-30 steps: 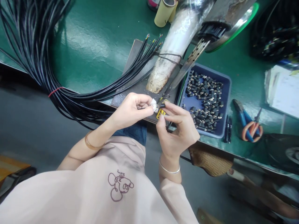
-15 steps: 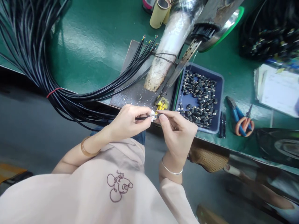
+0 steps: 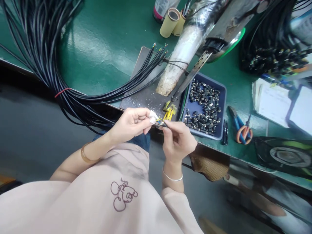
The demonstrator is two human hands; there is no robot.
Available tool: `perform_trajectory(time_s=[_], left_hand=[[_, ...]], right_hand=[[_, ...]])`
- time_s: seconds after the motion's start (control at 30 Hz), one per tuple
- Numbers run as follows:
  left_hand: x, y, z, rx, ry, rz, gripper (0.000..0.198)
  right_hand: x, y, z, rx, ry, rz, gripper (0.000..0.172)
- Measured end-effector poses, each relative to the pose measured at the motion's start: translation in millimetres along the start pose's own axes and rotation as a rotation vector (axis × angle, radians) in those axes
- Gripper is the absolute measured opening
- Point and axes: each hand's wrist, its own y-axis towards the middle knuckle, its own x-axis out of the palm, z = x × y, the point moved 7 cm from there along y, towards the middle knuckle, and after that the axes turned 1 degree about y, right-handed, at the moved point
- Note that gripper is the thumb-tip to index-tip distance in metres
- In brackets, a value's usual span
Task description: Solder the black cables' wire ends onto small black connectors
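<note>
My left hand (image 3: 133,125) is closed, its wrapped fingertips pinching the end of a black cable, with thin yellow and blue wires (image 3: 158,120) showing past them. Close against these wires, my right hand (image 3: 180,138) grips a small black connector (image 3: 165,124) between thumb and forefinger. Whether wires and connector touch is too small to tell. Just beyond the fingers is a yellow clip-like piece (image 3: 170,112), below the tip of a slanted soldering iron (image 3: 181,85). A blue tray (image 3: 224,107) of similar black connectors stands to the right.
A tied bundle of black cables (image 3: 80,99) curves in from the left onto a grey board (image 3: 136,73). A plastic-wrapped tube (image 3: 176,58) hangs over it. Pliers (image 3: 235,118), scissors (image 3: 244,134) and papers (image 3: 273,104) lie right. Cardboard tubes (image 3: 168,24) stand at the back.
The view has shifted slightly. Coloured wires now show between my hands, where the black cable and pale fingertip wrap showed before. My right hand has turned a little, still pinching the connector.
</note>
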Motion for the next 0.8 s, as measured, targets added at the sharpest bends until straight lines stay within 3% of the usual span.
perform_trajectory(time_s=[0.07, 0.23, 0.37, 0.47, 0.57, 0.7, 0.8], left_hand=[[-0.9, -1, -1, -0.031, -0.02, -0.026, 0.03], [-2.0, -1, -1, 0.039, 0.007, 0.042, 0.022], [0.8, 0, -1, 0.081, 0.043, 0.068, 0.017], [1.3, 1, -2, 0.097, 0.075, 0.084, 0.017], [1.4, 1, -2, 0.119, 0.123, 0.1, 0.019], [2.2, 0, -1, 0.153, 0.186, 0.104, 0.019], [2.9, 0, 0, 0.182, 0.207, 0.095, 0.018]], right_hand=[[0, -3, 1, -0.03, -0.044, -0.016, 0.012], [-14, 1, -5, -0.048, -0.204, 0.052, 0.023], [-7, 5, -26, -0.214, -0.331, -0.027, 0.025], [-2, 4, -29, -0.237, -0.396, -0.034, 0.024], [-4, 1, -19, -0.09, -0.331, -0.019, 0.022], [-7, -3, 3, 0.252, -0.033, -0.013, 0.021], [-7, -4, 12, 0.41, 0.133, -0.022, 0.021]])
